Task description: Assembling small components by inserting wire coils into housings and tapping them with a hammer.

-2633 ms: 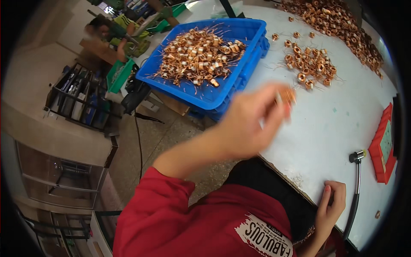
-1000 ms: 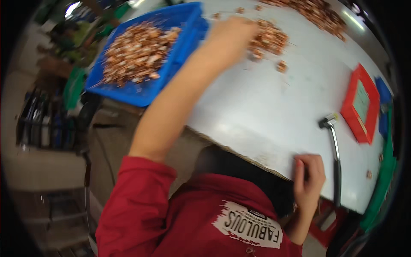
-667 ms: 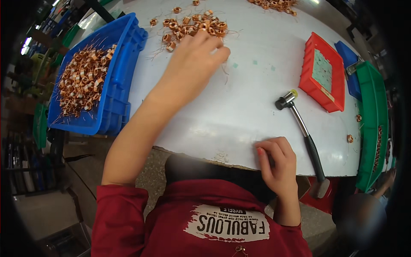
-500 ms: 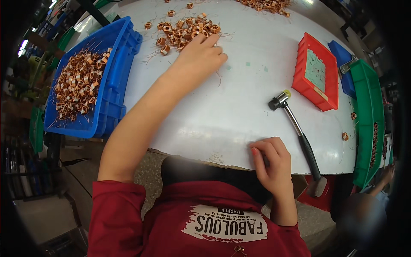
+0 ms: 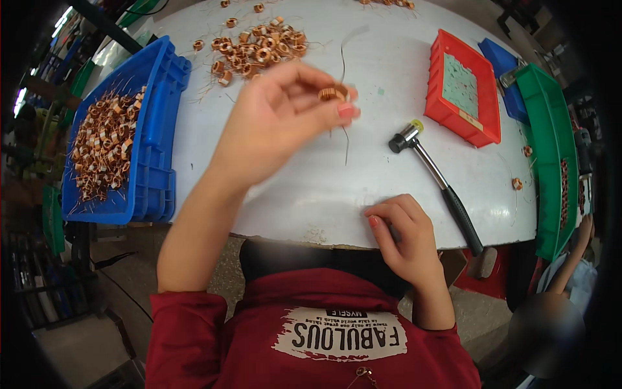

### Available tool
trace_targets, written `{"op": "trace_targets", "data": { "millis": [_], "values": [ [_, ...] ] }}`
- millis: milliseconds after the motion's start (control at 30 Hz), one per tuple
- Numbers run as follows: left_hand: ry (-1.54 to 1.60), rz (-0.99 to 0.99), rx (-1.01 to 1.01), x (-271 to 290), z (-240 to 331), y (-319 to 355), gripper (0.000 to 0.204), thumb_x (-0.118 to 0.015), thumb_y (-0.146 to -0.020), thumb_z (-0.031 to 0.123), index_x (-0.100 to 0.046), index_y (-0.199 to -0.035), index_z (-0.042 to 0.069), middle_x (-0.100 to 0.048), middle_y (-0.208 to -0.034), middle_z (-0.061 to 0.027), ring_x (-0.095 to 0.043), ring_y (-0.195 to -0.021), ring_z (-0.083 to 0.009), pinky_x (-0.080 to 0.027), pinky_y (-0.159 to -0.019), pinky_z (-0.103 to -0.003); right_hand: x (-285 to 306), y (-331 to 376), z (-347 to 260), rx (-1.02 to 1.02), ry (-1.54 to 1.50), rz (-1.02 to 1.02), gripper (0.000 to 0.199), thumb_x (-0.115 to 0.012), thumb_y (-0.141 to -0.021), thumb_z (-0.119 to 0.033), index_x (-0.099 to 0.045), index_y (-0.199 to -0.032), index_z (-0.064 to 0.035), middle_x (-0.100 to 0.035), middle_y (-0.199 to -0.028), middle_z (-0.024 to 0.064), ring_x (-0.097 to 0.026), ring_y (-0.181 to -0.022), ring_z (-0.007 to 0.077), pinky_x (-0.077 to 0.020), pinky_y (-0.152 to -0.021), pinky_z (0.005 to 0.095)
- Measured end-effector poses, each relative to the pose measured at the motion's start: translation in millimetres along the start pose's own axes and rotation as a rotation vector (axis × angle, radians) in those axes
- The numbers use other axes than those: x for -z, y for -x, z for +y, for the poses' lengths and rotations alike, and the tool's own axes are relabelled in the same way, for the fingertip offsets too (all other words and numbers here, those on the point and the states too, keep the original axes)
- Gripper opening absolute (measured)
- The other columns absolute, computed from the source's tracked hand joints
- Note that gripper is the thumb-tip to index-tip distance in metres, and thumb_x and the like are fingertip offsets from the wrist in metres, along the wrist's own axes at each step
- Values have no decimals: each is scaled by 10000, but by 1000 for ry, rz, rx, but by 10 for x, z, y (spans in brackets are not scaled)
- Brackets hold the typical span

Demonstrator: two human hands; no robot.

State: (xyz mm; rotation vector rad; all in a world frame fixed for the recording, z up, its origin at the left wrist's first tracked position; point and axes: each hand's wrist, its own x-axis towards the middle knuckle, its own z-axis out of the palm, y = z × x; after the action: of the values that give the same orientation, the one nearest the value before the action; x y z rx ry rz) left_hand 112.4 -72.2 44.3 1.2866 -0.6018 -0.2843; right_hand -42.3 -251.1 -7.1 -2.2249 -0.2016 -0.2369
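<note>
The left hand (image 5: 278, 120) is raised over the white tabletop (image 5: 304, 188), its thumb and fingertips pinching a small copper wire coil (image 5: 332, 94); thin wire leads trail from the coil, one arcing up and one hanging down toward the tabletop. The coil sits at the fingertips, above the middle of the tabletop and just in front of a loose pile of copper coils (image 5: 259, 48) lying farther back. The right hand (image 5: 403, 233) rests at the near edge of the tabletop, fingers curled and pressed together, fingertips touching the surface; whether it holds anything underneath cannot be told. A small hammer (image 5: 435, 181) with a black handle lies on the tabletop just right of that hand, its metal head pointing toward the middle of the tabletop and its handle end reaching past the near edge. At the left edge stands a blue bin (image 5: 139, 139) filled with more copper coils. To the right lie a red tray (image 5: 468, 91) holding a pale green sheet, and beyond it a long green tray (image 5: 551, 142).
</note>
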Motion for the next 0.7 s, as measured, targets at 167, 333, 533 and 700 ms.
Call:
{"op": "trace_targets", "data": {
  "millis": [167, 333, 533, 700],
  "values": [
    [425, -33, 439, -285, -59, 426, 283, -590, -872, 18, -516, -1140, -34, -612, -1072, -226, -656, -917, -271, -560, -790, -332, 112, -25, -119, -175, -236, -17, 132, -562, -811, 31, -634, -913, -13, -574, -843, 46, -464, -662, 120, -384, -584, 229],
    [613, 16, 575, -453, -188, 626, 340, -570, -897, 50, -483, -1216, -30, -610, -1090, -224, -647, -906, -240, -542, -765, -295, 96, -47, -133, -200, -422, 126, 125, -583, -835, -4, -629, -948, -32, -556, -790, 37, -478, -649, 125, -388, -585, 221],
    [370, -16, 596, -451, -223, 772, 378, -556, -908, 46, -450, -1259, -47, -589, -1155, -239, -624, -869, -198, -508, -723, -239, 136, -9, -194, -208, -329, 37, 159, -554, -824, 27, -607, -973, 20, -583, -820, 57, -466, -662, 107, -392, -627, 207],
    [181, 3, 471, -512, -101, 865, 410, -570, -895, 27, -442, -1274, -60, -567, -1206, -246, -592, -810, -172, -475, -686, -208, 154, 33, -154, -199, -203, 10, 158, -551, -823, 29, -606, -971, 23, -576, -797, 54, -470, -671, 105, -398, -640, 204]
  ]
}}
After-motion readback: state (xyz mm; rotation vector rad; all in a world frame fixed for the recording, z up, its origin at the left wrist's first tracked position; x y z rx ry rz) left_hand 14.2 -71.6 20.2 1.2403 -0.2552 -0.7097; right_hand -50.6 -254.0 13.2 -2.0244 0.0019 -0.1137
